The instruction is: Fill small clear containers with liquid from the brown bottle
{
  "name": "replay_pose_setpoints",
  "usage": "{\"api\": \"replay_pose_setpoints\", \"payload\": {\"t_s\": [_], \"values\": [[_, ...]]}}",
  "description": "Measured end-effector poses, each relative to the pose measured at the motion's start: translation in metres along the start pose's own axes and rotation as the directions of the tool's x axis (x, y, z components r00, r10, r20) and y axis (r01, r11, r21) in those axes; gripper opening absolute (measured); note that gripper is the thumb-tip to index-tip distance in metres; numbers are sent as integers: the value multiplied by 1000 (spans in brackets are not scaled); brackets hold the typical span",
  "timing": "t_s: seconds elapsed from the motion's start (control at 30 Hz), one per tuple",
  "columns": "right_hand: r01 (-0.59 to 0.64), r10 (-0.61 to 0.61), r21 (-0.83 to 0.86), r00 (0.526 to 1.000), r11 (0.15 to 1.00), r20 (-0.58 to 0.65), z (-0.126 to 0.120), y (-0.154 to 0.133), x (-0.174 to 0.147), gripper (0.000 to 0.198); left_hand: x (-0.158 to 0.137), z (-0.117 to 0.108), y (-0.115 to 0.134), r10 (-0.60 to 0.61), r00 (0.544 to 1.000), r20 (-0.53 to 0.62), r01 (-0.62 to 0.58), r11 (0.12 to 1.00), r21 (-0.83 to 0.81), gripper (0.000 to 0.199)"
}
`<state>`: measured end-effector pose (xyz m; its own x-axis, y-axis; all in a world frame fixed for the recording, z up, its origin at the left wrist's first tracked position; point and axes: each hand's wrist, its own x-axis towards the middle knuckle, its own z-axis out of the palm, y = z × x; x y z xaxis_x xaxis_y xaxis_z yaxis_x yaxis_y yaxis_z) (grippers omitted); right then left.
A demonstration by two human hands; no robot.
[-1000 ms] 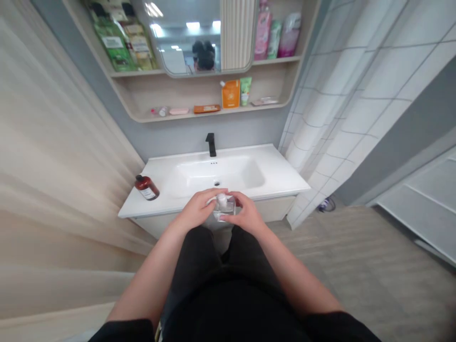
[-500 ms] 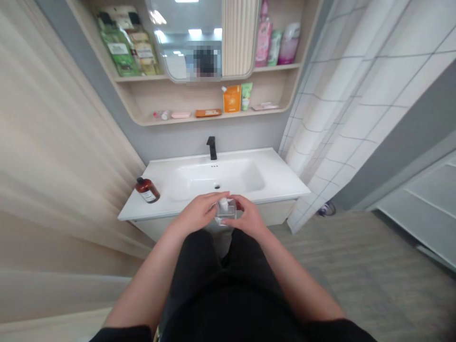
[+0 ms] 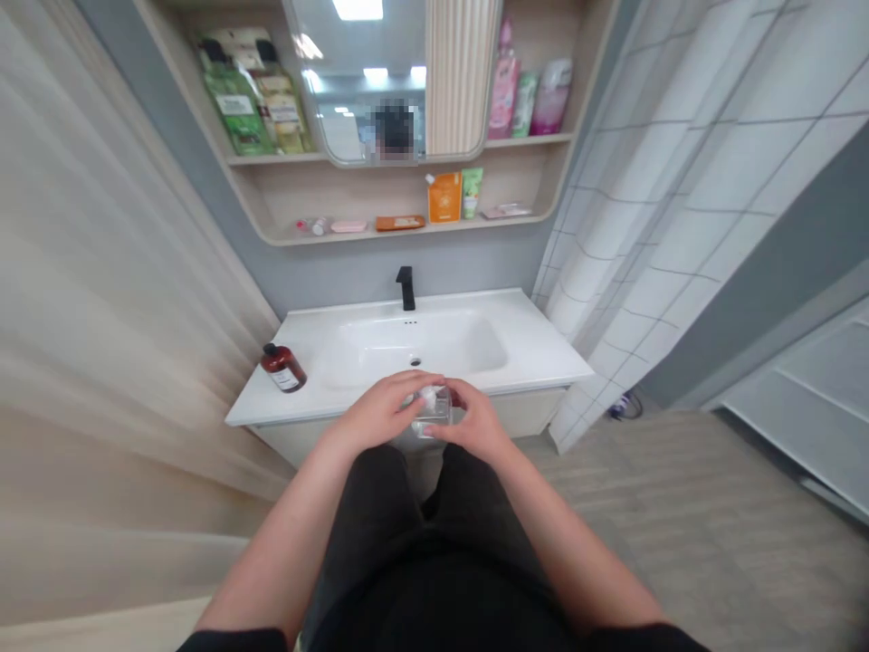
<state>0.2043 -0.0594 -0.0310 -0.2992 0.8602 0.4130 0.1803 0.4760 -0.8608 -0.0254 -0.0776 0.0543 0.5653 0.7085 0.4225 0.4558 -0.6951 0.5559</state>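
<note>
In front of the basin's near edge I hold a clear, square-sided bottle (image 3: 440, 418) with a white part at its top. My right hand (image 3: 477, 421) grips the bottle's right side, thumb on the near face and fingers behind. My left hand (image 3: 386, 407) is closed about the white top from the left, its fingers reaching over the far side. Those fingers partly hide the top, so whether it is a cap or a pump I cannot tell. A brown bottle (image 3: 283, 369) with a black cap stands at the left of the counter.
The white basin (image 3: 502, 358) lies beyond my hands, with a black faucet (image 3: 405, 288) at its back. Above is a wall cabinet (image 3: 543, 181) with a mirror (image 3: 367, 54) and several toiletries. Curtains hang at the left (image 3: 101, 299) and right (image 3: 611, 263).
The view has tilted slightly, so everything sits a little lower. My left thumb and fingers have shifted on the white top; my right hand keeps its grip on the bottle.
</note>
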Motion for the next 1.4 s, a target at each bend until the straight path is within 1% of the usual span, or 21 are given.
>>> {"api": "replay_pose_setpoints", "payload": {"t_s": [0.07, 0.2, 0.3, 0.43, 0.57, 0.7, 0.83, 0.97, 1.1, 1.2, 1.27, 1.33, 1.4], "values": [[10, -10, -1, 1000, 1000, 9, -1, 0, 0, 82, 0, 0, 0, 23, 1000, 11, -23, 999, -26, 48], [7, -7, 19, 1000, 1000, 3, -1, 1, 0, 82, 0, -2, 1, 2, 1000, -7, -2, 1000, -7, 46], [4, -4, 35, 1000, 999, 16, -1, 2, 0, 82, -1, -3, -1, 24, 1000, 7, -24, 999, -36, 46], [10, -13, 69, 999, 998, 41, -1, 4, 0, 82, -2, -2, -1, -7, 1000, -10, 8, 1000, 24, 47], [7, -10, 63, 999, 998, 35, 0, 5, 0, 82, -2, -1, 1, 26, 1000, 15, -25, 1000, -4, 50], [6, -9, 71, 999, 997, 33, 0, 4, 0, 82, -2, -1, 3, -6, 1000, -13, 7, 999, 41, 49], [9, -12, 72, 999, 997, 38, -1, 1, 0, 82, -2, -2, 1, 32, 999, 20, -32, 999, -9, 51], [11, -15, 85, 999, 996, 40, -2, 0, 0, 81, -3, -3, 0, 1, 1000, -3, -1, 1000, 13, 48], [5, -9, 84, 999, 996, 44, -1, 0, -1, 82, -3, -3, 3, 8, 1000, -6, -9, 999, -46, 46], [-3, 1, 51, 999, 999, 33, 0, -2, -1, 83, -2, 1, 5, -48, 997, -62, 46, 998, -43, 46], [1, -1, 29, 1000, 1000, 27, 0, -3, -1, 84, -2, 5, 3, -103, 988, -118, 93, 992, -85, 37], [10, -12, 32, 999, 999, 39, -2, -4, -1, 85, -3, 9, -3, -167, 973, -159, 137, 973, -184, 34], [16, -22, 80, 997, 997, 75, -4, -3, -1, 86, -5, 11, -10, -218, 964, -151, 164, 937, -307, 46]]}}
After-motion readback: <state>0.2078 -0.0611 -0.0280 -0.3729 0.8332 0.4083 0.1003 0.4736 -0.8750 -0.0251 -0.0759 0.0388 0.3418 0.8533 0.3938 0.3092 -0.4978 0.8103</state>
